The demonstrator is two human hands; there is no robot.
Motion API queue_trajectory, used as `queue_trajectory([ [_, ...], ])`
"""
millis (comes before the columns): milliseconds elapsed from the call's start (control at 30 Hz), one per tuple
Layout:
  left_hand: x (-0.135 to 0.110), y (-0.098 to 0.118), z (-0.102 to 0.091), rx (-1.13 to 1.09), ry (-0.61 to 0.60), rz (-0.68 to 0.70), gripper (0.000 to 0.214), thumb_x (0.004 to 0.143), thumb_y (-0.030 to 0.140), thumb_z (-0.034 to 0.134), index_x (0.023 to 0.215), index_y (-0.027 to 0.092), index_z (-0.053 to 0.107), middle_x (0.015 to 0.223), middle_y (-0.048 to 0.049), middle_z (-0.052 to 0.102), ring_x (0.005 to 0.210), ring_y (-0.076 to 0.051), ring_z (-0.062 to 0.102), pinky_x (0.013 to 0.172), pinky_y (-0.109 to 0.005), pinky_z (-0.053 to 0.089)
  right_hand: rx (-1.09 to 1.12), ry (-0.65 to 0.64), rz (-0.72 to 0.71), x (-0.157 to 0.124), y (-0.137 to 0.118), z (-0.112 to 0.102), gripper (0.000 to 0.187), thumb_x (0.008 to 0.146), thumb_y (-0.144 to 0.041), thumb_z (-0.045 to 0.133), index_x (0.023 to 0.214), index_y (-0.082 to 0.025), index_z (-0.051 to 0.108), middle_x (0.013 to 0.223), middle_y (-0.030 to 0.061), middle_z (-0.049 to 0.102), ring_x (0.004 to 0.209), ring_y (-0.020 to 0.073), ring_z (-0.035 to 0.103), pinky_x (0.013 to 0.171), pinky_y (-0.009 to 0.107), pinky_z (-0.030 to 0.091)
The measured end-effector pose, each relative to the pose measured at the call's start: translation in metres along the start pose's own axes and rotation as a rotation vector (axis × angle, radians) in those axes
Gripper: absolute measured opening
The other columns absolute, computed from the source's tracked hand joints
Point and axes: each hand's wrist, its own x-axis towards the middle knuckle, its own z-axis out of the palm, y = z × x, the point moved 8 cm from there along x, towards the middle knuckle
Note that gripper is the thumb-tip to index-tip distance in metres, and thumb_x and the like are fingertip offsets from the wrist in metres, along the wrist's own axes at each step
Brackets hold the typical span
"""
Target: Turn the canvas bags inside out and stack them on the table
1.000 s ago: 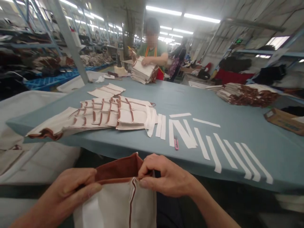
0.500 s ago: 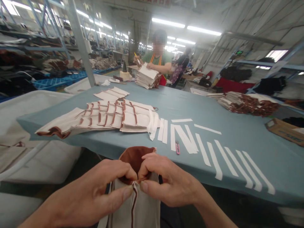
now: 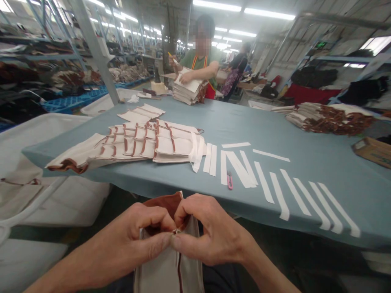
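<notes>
A cream fabric bag (image 3: pixel 159 270) with a brown lining and a dark brown seam strip down its front is held upright below the table edge. My left hand (image 3: pixel 137 234) pinches its top rim left of the seam. Close against it, my right hand (image 3: pixel 207 230) grips the same rim with thumb and bent fingers. The thumbs nearly meet over the seam top, and the fingertips are partly hidden inside the opening. On the table ahead lie pink thread snips (image 3: pixel 229 181) beside several white strips (image 3: pixel 238 169).
Overlapping cream pieces with brown edging (image 3: pixel 137 140) lie on the blue-green table (image 3: pixel 244 122). A brown-and-cream stack (image 3: pixel 330 118) and a cardboard box (image 3: pixel 372 150) stand right. White bins (image 3: pixel 61 203) flank the left. Across the table, a person (image 3: pixel 198 61) handles a cream stack (image 3: pixel 189 87).
My thumbs have come together over the seam top, covering the edge that showed between them. The bag's opening looks narrower. The view has tilted slightly down.
</notes>
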Motion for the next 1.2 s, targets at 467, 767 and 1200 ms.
queue_trajectory([
  [467, -0.004, -0.018, 0.007, -0.053, -0.001, -0.087, 0.022, 0.088, 0.032, 0.058, 0.069, 0.02, 0.058, 0.065, 0.0067, 0.047, 0.059, -0.01, 0.04, 0.054, -0.021, 0.031, -0.016, -0.013, -0.155, -0.008, -0.009, 0.003, 0.009, 0.097, -0.02, 0.071, 0.089, -0.021, 0.068, 0.086, 0.0013, 0.079, 0.079, 0.0164, 0.069, 0.081, 0.028, 0.05],
  [767, -0.009, -0.025, 0.002, 0.01, 0.07, -0.03, 0.016, 0.082, 0.026, 0.054, 0.068, 0.02, 0.059, 0.065, 0.0061, 0.052, 0.059, -0.01, 0.046, 0.055, -0.021, 0.034, -0.178, 0.074, -0.251, -0.008, -0.019, 0.005, 0.009, 0.094, -0.012, 0.072, 0.092, -0.021, 0.07, 0.087, 0.0009, 0.083, 0.078, 0.0163, 0.076, 0.079, 0.027, 0.053],
  [1200, -0.028, -0.012, -0.001, 0.262, 0.342, 0.228, 0.02, 0.089, 0.014, 0.054, 0.072, 0.023, 0.063, 0.064, 0.0088, 0.062, 0.057, -0.009, 0.057, 0.059, -0.019, 0.042, -0.614, 0.233, -0.411, -0.018, -0.045, 0.025, 0.025, 0.099, -0.005, 0.06, 0.082, -0.018, 0.074, 0.082, 0.0002, 0.084, 0.065, 0.0176, 0.076, 0.061, 0.034, 0.053],
])
